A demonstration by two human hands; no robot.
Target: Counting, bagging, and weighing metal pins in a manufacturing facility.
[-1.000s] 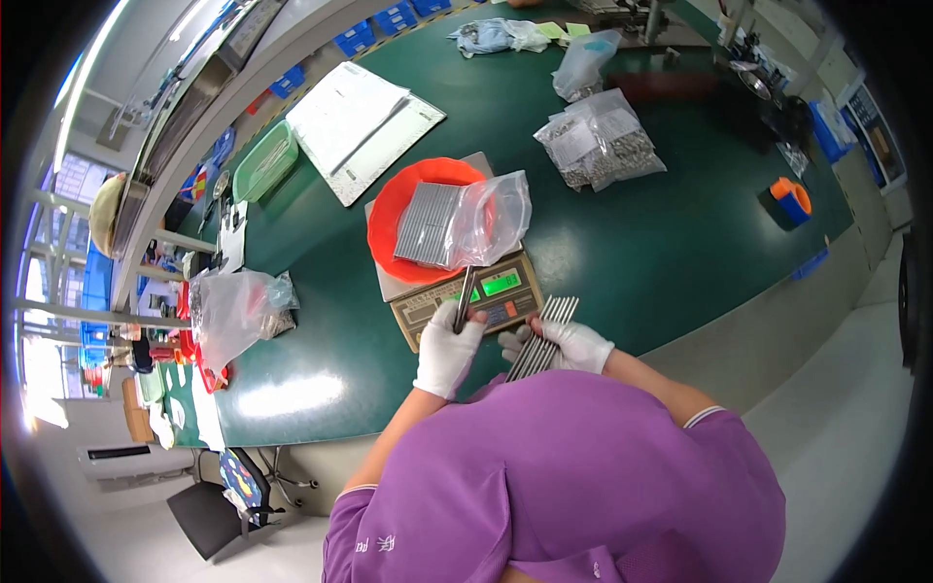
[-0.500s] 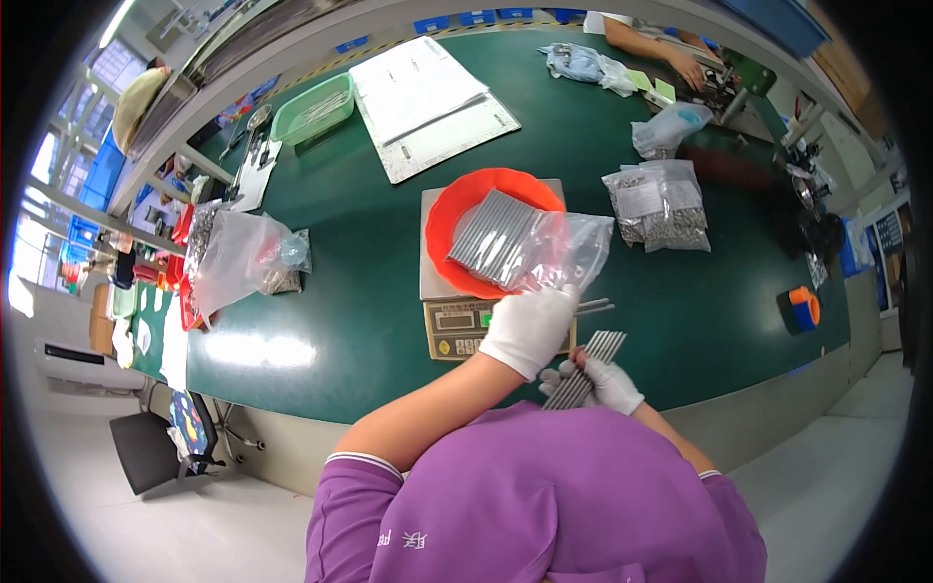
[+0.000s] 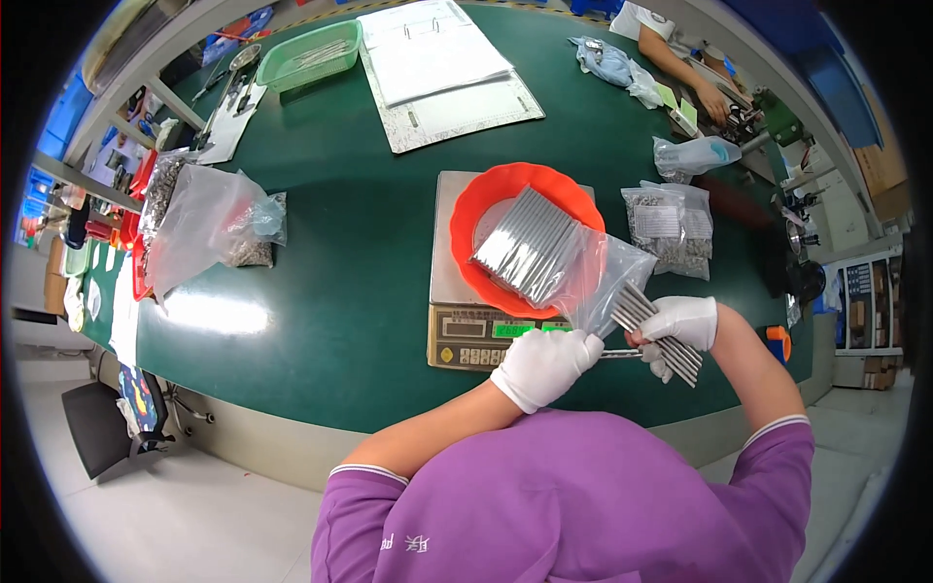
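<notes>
My left hand point(image 3: 546, 369), in a white glove, is closed on the near edge of a clear plastic bag point(image 3: 622, 272). The bag holds a row of grey metal rods point(image 3: 530, 245) and rests in an orange scalloped bowl point(image 3: 468, 209). Under the bowl is a digital scale point(image 3: 449, 335) with a lit green display. A bundle of several metal rods point(image 3: 688, 367) is gripped in my gloved right hand point(image 3: 684, 323), its upper ends against the bag's right side; whether they are inside cannot be made out. One or two rods point(image 3: 622, 355) show between my hands.
Bags of small metal parts point(image 3: 671, 228) lie right of the scale, and another bag point(image 3: 219, 223) lies left. Farther back are a binder with paper point(image 3: 466, 121) and a green basket point(image 3: 282, 68). A co-worker's hand point(image 3: 712, 102) works at far right. An orange-blue roll point(image 3: 776, 342) is near the right edge.
My right hand has moved up and right with the rod bundle, from close to my body to the bag's side. The left hand stays at the bag. The whole view has shifted slightly.
</notes>
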